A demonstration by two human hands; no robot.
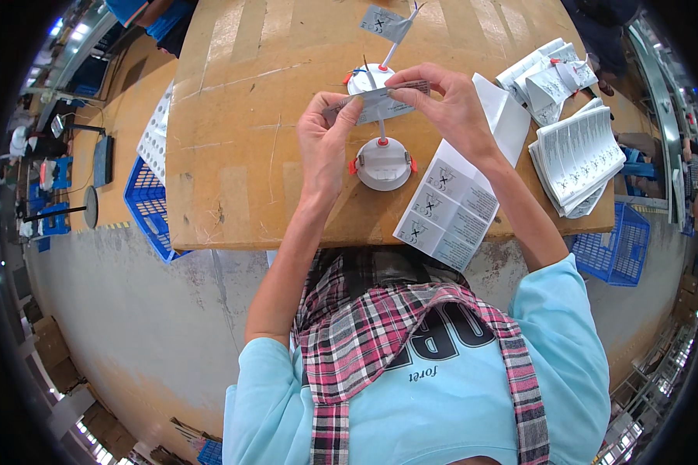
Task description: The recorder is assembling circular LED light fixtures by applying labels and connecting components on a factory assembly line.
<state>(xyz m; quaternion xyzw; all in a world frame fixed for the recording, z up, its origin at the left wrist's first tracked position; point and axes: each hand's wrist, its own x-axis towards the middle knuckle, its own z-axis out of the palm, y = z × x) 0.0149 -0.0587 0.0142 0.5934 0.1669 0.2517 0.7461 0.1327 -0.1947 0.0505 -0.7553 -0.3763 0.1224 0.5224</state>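
Both hands are up over the middle of the desk (233,155), and together they hold a small folded paper slip (380,101). The left hand (323,143) pinches the slip's left end with its fingertips. The right hand (450,105) pinches the right end, with the fingers curled over the top edge. The slip is stretched flat between them.

Just under the hands, on the desk, lies a round white lamp (383,163) with small orange clips at its sides. A thin white wire goes from it up behind the slip. A second round white lamp (367,79) lies a bit farther away, partly hidden by the slip and the right hand.

To the right of the near lamp lies an open printed sheet (446,209), hanging a little over the near edge of the desk. Farther right is a stack of printed leaflets (578,159). Blue plastic baskets (149,205) stand on the floor on both sides of the desk.
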